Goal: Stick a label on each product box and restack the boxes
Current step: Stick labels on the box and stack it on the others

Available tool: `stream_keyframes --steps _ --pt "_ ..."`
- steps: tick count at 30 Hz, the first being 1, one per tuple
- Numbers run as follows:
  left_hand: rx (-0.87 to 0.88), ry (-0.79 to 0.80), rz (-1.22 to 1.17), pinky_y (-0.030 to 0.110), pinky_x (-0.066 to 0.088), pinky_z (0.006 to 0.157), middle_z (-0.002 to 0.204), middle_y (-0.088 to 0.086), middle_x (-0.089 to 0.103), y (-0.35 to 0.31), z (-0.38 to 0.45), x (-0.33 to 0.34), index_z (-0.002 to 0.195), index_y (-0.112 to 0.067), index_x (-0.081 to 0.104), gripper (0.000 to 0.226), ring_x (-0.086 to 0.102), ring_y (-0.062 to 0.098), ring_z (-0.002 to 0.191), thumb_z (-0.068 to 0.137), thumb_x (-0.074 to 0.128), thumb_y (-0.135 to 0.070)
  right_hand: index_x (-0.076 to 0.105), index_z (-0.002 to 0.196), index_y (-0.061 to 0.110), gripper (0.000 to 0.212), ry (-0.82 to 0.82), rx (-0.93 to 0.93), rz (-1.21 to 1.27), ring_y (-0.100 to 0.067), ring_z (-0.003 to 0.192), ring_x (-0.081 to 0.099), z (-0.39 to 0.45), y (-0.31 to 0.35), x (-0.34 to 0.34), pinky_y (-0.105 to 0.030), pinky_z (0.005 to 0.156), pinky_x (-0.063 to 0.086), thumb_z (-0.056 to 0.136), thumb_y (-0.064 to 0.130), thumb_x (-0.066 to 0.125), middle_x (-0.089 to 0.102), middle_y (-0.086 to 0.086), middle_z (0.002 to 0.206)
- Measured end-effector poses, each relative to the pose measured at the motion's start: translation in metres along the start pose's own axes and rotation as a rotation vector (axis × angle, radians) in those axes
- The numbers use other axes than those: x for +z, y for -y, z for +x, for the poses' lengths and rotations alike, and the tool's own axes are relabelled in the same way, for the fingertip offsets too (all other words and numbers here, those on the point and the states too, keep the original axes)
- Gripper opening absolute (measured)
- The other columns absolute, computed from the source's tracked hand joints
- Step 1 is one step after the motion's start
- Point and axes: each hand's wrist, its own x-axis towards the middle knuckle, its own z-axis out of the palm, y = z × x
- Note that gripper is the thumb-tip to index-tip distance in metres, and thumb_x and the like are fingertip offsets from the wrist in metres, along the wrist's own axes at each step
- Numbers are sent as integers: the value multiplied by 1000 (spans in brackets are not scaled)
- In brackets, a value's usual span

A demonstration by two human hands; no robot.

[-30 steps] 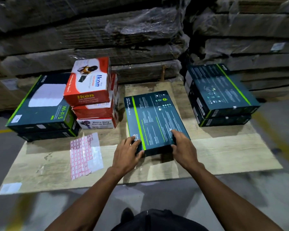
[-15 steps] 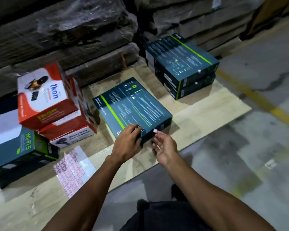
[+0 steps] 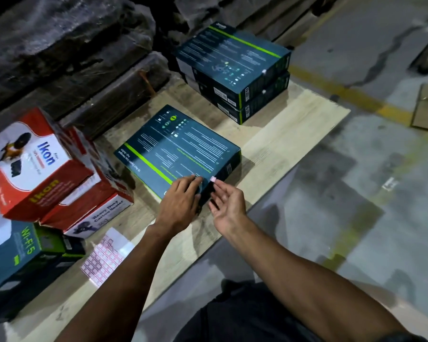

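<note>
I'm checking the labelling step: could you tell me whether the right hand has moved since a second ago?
Yes. The right hand has come off the top of the dark box and now holds a small label beside its near side face.

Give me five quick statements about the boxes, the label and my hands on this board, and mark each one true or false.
1. The right hand carries a small pink label at its fingertips. True.
2. The left hand rests on the near corner of the dark box lying alone mid-board. True.
3. The sticker sheet lies on top of that box. False: it lies on the board, near the red Ikon boxes.
4. Two dark boxes are stacked at the far end. True.
5. The label is already stuck flat on the box top. False: it is at the fingertips, beside the box's near edge.
</note>
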Motion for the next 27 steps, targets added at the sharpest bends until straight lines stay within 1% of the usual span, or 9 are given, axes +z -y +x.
stream_keyframes --steps 3,5,7,11,14,16,20,23,27 --pt "7 24 45 39 43 97 130 8 52 3 0 4 138 -15 44 48 49 28 113 96 30 -33 65 120 10 29 11 -14 -1 -21 133 44 -1 -3 1 -37 112 33 96 15 50 57 -5 137" --pt "2 49 70 41 45 94 130 7 51 4 1 4 139 -18 41 47 48 28 112 97 29 -33 67 110 13 22 15 -14 -9 -19 128 46 -2 -3 2 -35 108 34 96 15 51 60 -4 130" --pt "2 63 89 42 47 91 130 7 51 5 2 5 140 -20 39 47 49 29 110 96 29 -34 68 106 14 18 12 -8 -7 -18 124 47 -1 -4 3 -33 104 36 95 16 54 61 -2 124" --pt "-1 68 104 42 48 84 126 9 53 3 2 3 140 -23 39 48 50 30 104 94 29 -34 68 116 12 29 -35 -2 -4 -17 120 50 4 -8 4 -31 92 40 89 19 62 61 1 125" --pt "-2 76 108 43 49 82 125 11 53 2 2 1 139 -24 40 48 51 31 103 93 29 -34 69 114 11 27 -52 -5 -5 -15 112 51 4 -8 5 -30 88 41 88 19 63 61 2 117" --pt "2 76 122 42 49 82 125 11 53 1 2 1 140 -24 41 49 51 31 104 93 29 -34 69 113 11 28 -58 -7 -5 -16 111 51 4 -8 5 -29 84 42 88 20 63 61 2 116" --pt "1 62 134 41 49 80 124 12 54 0 2 0 139 -24 43 48 52 31 102 93 30 -33 69 116 9 31 -65 -5 7 -17 118 51 6 -9 4 -31 86 42 87 19 63 61 0 118" --pt "4 61 141 41 49 80 123 12 55 0 2 0 138 -24 44 48 52 32 102 93 30 -33 68 118 8 32 -66 -6 14 -17 118 50 5 -8 5 -31 88 42 87 19 62 61 0 118" --pt "-6 67 154 42 49 80 124 12 54 0 2 0 138 -24 46 50 52 32 103 93 29 -34 67 119 8 33 -62 -10 18 -17 120 50 2 -7 6 -32 91 41 88 18 61 61 -2 124"
